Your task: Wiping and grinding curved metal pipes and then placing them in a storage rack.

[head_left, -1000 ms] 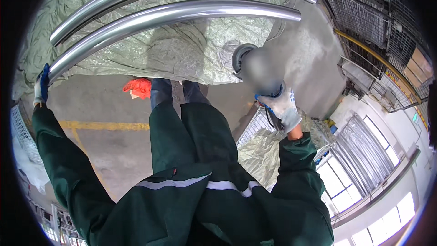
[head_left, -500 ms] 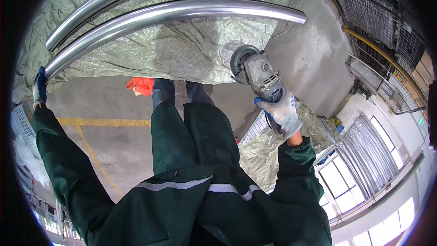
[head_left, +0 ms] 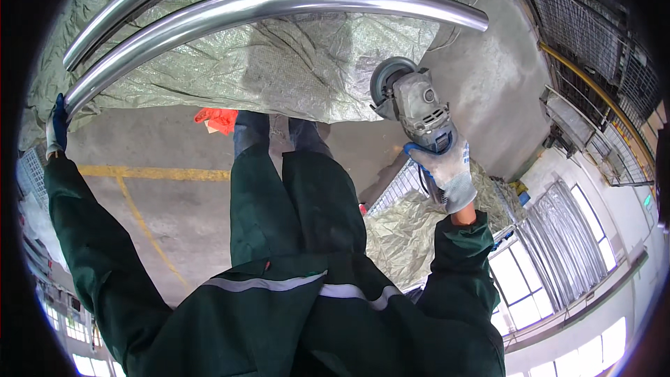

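Below pipe (head_left: 279, 7), angle grinder (head_left: 412, 101) inside right hand (head_left: 450, 171)

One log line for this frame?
right hand: grips grinder, off tubes | left hand: on steel tube end | tubes rest on tarp

The steel pipes (head_left: 279, 7) look polished, shiny and smooth. Under them a woven plastic tarp (head_left: 279, 70), matt and crinkly. The angle grinder (head_left: 412, 101) has a dull grey metal body. Floor (head_left: 160, 146) is rough concrete, gloves knitted fabric.
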{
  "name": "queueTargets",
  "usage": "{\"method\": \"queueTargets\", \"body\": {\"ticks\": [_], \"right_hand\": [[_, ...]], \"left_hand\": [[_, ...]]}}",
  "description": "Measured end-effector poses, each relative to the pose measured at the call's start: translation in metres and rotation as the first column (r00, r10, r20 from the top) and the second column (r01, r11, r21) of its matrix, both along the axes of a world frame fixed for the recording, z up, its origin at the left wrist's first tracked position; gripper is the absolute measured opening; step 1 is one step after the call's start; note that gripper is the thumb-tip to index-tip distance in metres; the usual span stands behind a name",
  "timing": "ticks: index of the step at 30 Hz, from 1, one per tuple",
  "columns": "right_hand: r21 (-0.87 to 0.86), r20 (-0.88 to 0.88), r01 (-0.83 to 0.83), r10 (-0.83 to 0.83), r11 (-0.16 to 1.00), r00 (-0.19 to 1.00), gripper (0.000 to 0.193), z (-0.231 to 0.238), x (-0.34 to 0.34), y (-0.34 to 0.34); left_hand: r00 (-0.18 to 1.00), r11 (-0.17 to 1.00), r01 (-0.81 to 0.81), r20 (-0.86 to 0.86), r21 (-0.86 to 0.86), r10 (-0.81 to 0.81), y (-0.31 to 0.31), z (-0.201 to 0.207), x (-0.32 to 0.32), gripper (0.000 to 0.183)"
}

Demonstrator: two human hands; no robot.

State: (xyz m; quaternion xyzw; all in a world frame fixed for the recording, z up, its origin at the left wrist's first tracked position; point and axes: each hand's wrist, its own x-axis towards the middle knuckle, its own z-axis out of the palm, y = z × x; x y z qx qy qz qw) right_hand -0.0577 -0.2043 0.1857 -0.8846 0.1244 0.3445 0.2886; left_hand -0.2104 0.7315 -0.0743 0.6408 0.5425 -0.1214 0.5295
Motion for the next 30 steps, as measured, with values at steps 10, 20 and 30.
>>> {"method": "queueTargets", "body": {"ticks": [10, 20, 30], "right_hand": [[-0.007, 0.006, -0.025, 0.025, 1.000, 1.000, 0.065, -0.009, 0.013, -0.008], [-0.117, 0.036, -0.122, 0.127, 0.986, 0.991, 0.069, -0.012, 0.040, 0.000], [-0.032, -0.019, -0.012, 0.011, 0.999, 1.000, 0.053, 0.013, 0.028, 0.015]], "left_hand": [[0.982, 0.990, -0.134, 0.130, -0.050, 0.139, -0.043, 0.015, -0.014, 0.050], [0.992, 0.995, -0.087, 0.098, 0.048, 0.082, -0.003, 0.034, -0.019, 0.051], [0.905, 0.933, 0.359, -0.259, 0.036, -0.338, -0.164, 0.077, 0.075, 0.061]]}}
